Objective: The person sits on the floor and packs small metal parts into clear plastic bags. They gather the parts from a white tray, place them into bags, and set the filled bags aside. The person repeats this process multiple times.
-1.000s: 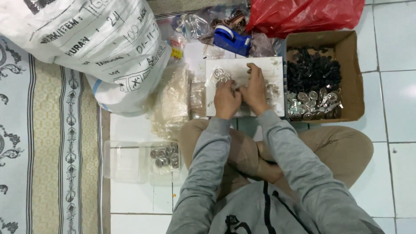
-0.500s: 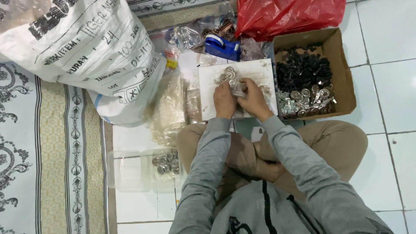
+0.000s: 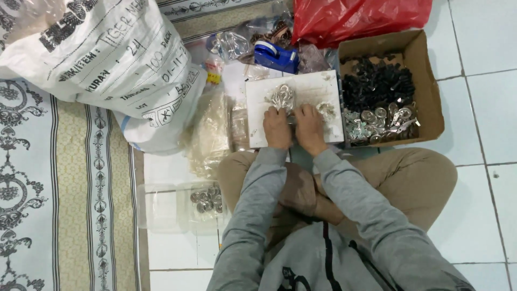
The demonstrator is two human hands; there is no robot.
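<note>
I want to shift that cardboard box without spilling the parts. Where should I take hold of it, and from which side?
Probably grip the cardboard box by its right wall, coming from the bare tiled floor side. Its top is open, so keep it level. The white board and both hands crowd its left side.

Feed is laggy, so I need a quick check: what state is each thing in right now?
Left hand: on the white board, fingers on small metal parts.
Right hand: on the board, beside the left.
White board: flat, small pile of metal parts on it.
Cardboard box: open, black and silver parts inside.
Clear container: lid open, few metal parts inside.
Red bag: lying crumpled.
White sack: full, lying down.
</note>
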